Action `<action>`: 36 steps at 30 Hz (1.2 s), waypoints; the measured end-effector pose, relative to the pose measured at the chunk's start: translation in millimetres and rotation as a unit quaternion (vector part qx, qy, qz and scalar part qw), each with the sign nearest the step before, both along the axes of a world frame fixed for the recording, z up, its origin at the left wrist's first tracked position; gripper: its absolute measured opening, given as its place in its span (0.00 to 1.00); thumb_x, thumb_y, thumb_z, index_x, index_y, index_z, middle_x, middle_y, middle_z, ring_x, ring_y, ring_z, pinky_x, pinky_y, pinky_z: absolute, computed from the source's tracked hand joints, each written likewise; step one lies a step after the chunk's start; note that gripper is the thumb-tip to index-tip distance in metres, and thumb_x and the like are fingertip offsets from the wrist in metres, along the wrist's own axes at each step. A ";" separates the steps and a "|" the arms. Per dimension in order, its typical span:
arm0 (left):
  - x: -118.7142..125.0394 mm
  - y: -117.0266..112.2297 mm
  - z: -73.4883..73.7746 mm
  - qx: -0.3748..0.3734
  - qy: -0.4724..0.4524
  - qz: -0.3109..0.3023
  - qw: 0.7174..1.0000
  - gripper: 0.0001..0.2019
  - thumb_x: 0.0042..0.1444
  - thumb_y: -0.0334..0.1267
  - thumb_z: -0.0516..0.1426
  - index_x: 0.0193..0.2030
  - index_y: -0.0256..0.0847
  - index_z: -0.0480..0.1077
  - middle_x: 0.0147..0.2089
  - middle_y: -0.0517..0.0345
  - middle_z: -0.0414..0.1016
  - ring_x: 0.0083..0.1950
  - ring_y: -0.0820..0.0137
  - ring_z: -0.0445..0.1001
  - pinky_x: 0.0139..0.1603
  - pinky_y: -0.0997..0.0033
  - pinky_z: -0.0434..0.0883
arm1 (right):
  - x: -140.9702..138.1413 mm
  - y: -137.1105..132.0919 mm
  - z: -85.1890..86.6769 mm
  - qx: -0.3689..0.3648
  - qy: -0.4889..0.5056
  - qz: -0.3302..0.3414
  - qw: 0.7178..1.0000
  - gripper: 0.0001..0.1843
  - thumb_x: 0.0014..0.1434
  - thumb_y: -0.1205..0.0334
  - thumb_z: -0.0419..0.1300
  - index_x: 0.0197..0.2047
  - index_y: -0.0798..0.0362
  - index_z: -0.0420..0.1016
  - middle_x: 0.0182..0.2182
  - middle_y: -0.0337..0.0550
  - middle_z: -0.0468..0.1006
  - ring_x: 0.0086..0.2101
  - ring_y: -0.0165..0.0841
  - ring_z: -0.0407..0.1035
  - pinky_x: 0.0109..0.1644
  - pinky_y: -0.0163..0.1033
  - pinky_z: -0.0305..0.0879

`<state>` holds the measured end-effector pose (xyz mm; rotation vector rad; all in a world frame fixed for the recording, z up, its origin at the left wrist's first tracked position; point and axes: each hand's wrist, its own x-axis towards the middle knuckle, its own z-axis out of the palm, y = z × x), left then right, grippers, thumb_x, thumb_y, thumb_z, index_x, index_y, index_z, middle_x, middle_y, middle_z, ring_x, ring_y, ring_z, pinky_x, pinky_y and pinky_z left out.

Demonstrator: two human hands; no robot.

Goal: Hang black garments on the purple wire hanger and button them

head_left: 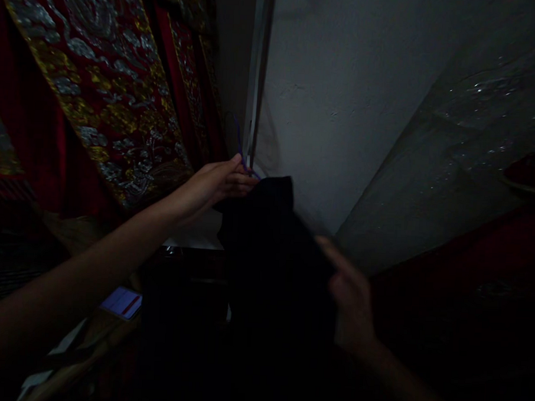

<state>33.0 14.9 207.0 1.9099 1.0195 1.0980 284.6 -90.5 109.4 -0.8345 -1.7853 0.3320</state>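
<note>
A black garment point(277, 266) hangs in front of me, too dark for its details to show. At its upper left my left hand point(230, 178) pinches a thin purple hanger point(239, 137), its thumb against the wire and its fingers by the garment's top. The hanger's lower part is hidden in the cloth. On the garment's right edge, my right hand point(350, 293) grips the fabric, slightly blurred, with its fingertips partly behind the cloth.
Red cloth embroidered in gold and silver point(121, 88) hangs at the left. A pale wall point(334, 97) stands behind, with clear plastic sheeting point(465, 150) at the right over red material. A lit phone point(122, 302) lies at the lower left.
</note>
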 end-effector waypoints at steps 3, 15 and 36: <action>-2.0 -43.1 -12.2 -0.133 -0.057 -0.019 0.989 0.19 0.66 0.51 0.50 0.50 0.39 0.73 0.40 0.50 0.78 0.41 0.63 0.77 0.42 0.63 0.74 | -24.9 -2.7 -5.2 0.056 -0.184 0.253 0.948 0.28 0.65 0.39 0.53 0.59 0.48 0.75 0.52 0.51 0.79 0.53 0.43 0.73 0.57 0.49 0.71; -103.4 -53.3 -0.8 0.106 0.112 0.130 0.979 0.15 0.57 0.53 0.61 0.35 0.42 0.75 0.25 0.59 0.70 0.24 0.73 0.63 0.21 0.76 0.58 | 3.7 127.9 -20.0 -0.176 0.091 0.096 0.975 0.19 0.59 0.42 0.62 0.38 0.50 0.78 0.35 0.42 0.81 0.39 0.38 0.74 0.46 0.43 0.72; -40.2 12.1 -125.4 0.270 0.378 0.040 0.885 0.25 0.68 0.38 0.48 0.71 0.49 0.55 0.56 0.51 0.77 0.49 0.64 0.79 0.49 0.64 0.74 | 30.2 171.6 -12.4 -0.254 0.568 0.025 0.783 0.13 0.57 0.53 0.65 0.40 0.52 0.81 0.36 0.43 0.84 0.42 0.40 0.79 0.53 0.49 0.75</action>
